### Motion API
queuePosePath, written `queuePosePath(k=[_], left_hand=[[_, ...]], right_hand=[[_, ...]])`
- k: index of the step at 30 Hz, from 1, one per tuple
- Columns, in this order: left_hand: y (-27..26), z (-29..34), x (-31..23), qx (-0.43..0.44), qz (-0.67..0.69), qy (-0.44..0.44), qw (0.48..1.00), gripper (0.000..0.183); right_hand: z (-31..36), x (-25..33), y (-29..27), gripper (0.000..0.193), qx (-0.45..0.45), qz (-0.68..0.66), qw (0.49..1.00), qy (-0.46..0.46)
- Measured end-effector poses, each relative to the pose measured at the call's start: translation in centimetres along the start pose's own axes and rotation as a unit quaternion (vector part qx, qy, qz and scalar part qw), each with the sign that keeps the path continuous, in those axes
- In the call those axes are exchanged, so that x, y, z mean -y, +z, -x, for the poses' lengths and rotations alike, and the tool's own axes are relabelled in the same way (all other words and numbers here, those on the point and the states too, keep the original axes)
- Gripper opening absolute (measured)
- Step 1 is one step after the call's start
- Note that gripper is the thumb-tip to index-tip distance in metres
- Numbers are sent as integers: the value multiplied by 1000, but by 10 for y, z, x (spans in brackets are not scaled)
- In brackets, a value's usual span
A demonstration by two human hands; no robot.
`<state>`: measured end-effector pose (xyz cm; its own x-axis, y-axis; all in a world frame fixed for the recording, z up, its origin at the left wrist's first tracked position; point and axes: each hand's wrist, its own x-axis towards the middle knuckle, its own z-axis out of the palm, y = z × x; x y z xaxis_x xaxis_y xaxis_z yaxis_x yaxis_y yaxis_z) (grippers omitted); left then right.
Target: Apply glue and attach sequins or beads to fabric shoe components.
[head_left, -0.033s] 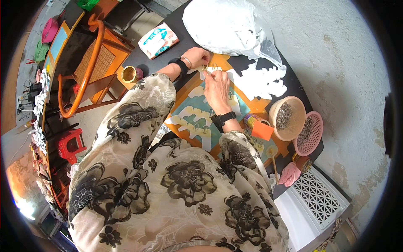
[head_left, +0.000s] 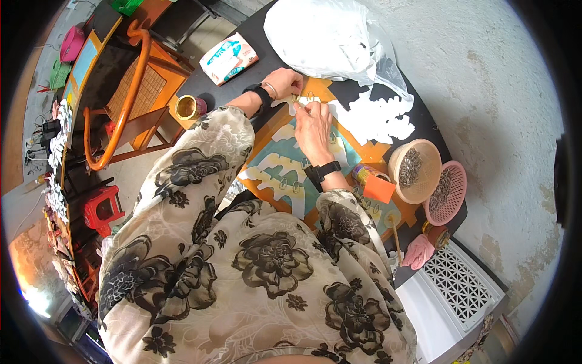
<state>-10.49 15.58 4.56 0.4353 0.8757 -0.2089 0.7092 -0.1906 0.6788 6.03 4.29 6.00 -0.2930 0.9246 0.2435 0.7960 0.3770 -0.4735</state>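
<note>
At the far side of the orange and teal work board, my two hands meet over a white cut-out strip. My left hand is closed in a pinch at the strip's far edge, beside small wire loops. What lies between its fingertips is too small to make out. My right hand has its fingers bent and its fingertips pressed together on the strip; they hide what they grip. Nearer to me, several pale scalloped strips lie on the board, with more wire loops on them.
White cut-outs are heaped at the right, below a plastic bag. A beige basket and a pink basket hold metal pieces. A tissue pack, a jar, an orange card and a pink cloth lie around.
</note>
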Motion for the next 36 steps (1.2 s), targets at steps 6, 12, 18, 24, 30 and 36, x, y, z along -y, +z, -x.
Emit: queuePosePath(k=[6, 12, 18, 24, 30, 36], left_hand=[[2, 2, 0, -60, -54, 47, 996, 11], [0, 4, -6, -31, -22, -2, 999, 10], [-2, 2, -6, -19, -16, 21, 999, 11], [2, -1, -6, -22, 2, 0, 1000, 12], [0, -6, -11, -5, -33, -31, 999, 16], [-2, -1, -15, 15, -40, -69, 997, 22]], right_hand=[[-2, 3, 0, 23, 4, 20, 1000, -8], [-3, 6, -1, 21, 3, 23, 1000, -7], [-5, 6, -3, 23, 18, 25, 1000, 7], [-7, 4, -5, 22, 24, 17, 999, 16], [-8, 1, -4, 23, 35, 23, 999, 24], [-2, 0, 0, 24, 2, -3, 1000, 20]])
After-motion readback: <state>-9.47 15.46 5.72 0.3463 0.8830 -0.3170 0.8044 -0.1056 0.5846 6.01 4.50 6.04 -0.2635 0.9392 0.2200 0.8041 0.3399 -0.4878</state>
